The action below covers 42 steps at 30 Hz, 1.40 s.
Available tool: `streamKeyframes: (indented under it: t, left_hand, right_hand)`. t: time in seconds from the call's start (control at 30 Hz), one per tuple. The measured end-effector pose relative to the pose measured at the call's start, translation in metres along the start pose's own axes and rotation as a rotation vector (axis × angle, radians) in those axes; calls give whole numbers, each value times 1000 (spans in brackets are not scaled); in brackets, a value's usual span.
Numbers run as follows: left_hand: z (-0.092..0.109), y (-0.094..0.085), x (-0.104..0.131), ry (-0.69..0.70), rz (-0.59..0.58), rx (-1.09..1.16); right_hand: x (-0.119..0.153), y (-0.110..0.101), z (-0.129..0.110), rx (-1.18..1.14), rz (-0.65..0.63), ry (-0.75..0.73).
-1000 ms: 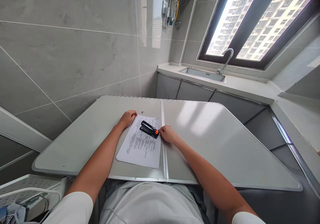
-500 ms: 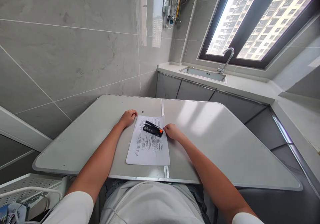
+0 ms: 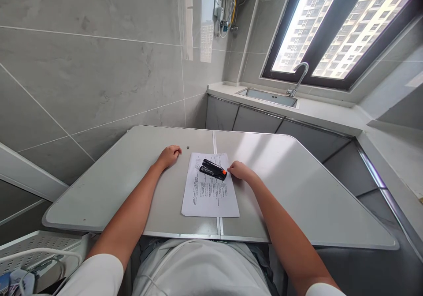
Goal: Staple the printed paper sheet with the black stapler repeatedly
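A printed paper, perhaps more than one sheet, lies on the folding table. On its upper half rests a black stapler with an orange part at its right end. My right hand is closed at the paper's upper right edge, thumb and finger pinching it close to the stapler's orange end. To the left, apart from the paper, my left hand rests on the tabletop with curled fingers, and nothing shows in them. Just right of it lies a tiny dark bit, too small to make out.
The pale folding table has a metal seam down its middle. Behind it, a counter carries a sink and faucet under a window. A white perforated basket with cables and other items stands at lower left.
The paper has slid to the right across the seam, carrying the stapler on top, together with my right hand. My left hand has stayed in place.
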<state>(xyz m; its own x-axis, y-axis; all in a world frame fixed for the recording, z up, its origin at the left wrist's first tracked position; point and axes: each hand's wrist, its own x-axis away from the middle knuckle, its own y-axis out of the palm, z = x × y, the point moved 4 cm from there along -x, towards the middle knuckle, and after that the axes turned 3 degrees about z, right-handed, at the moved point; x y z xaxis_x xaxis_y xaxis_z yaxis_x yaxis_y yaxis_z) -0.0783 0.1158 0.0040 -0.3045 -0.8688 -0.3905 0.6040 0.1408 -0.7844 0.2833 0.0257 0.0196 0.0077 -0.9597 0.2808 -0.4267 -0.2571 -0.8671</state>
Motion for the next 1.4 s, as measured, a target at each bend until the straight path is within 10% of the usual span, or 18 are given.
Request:
streamKeyframes:
  t: [0.43, 0.57, 0.7, 1.4]
  left_hand:
    - [59, 15, -2, 162, -123, 59]
    - [95, 25, 4, 205, -174, 198]
    - [115, 41, 11, 174, -245, 311]
    - [114, 52, 15, 204, -395, 274]
  right_hand:
    - [-2, -15, 14, -10, 220, 37]
    - [8, -24, -9, -218, 459, -306]
    - [14, -9, -29, -245, 334, -558]
    - [4, 20, -34, -154, 300, -683]
